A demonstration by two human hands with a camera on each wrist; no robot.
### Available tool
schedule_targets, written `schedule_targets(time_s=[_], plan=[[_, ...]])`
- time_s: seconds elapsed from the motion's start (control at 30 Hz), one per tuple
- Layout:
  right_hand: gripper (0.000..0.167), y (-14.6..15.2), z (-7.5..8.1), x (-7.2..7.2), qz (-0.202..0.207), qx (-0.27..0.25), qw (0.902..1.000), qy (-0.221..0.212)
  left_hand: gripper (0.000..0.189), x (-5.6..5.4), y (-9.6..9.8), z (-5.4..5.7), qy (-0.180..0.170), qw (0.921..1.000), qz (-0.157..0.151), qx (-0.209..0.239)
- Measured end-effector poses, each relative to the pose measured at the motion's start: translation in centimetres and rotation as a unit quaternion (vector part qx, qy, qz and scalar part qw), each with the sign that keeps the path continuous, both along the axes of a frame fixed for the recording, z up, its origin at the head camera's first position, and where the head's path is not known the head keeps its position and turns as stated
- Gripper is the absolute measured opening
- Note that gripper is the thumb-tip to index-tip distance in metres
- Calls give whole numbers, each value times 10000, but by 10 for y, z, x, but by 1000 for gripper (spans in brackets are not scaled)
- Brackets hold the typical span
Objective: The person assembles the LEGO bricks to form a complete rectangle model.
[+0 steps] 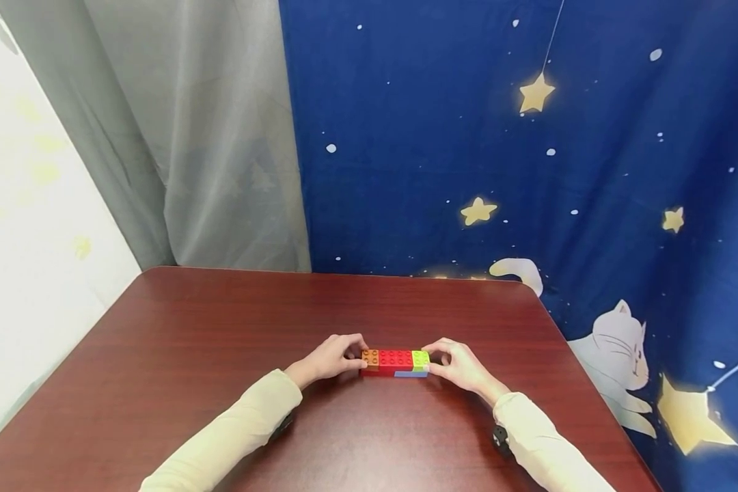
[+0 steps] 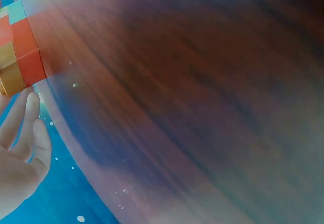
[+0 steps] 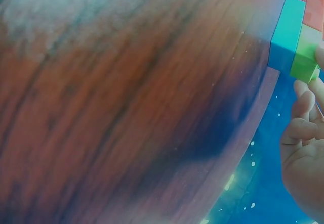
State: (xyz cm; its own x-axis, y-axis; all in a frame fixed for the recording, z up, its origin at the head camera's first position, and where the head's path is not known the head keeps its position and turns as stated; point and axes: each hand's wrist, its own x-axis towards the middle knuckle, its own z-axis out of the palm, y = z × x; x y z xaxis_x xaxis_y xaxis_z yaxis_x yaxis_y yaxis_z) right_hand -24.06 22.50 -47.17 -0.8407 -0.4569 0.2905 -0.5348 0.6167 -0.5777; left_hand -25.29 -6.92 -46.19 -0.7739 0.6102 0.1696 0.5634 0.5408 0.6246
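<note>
The brick row (image 1: pixel 395 362) lies on the table (image 1: pixel 221 328) — hands at either end, apparently touching — curtain (image 1: pixel 498 150) behind.

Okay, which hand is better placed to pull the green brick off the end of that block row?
The right hand, probably. Its fingers already pinch the row's end at the green brick. The left hand grips the opposite end at the orange brick, with the red brick between, so it suits bracing.
</note>
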Motion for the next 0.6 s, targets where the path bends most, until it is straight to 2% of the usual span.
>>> schedule_targets(time_s=[0.23,0.4,0.6], plan=[[32,0,-1,2,44,-26,10000,-26,21,3,2,4,-100,9997,77,-222],[35,0,-2,3,162,-2,9996,-216,22,3,2,0,-24,9992,165,-377],[33,1,-1,1,155,-94,9992,-344,25,4,1,1,104,9989,148,-430]])
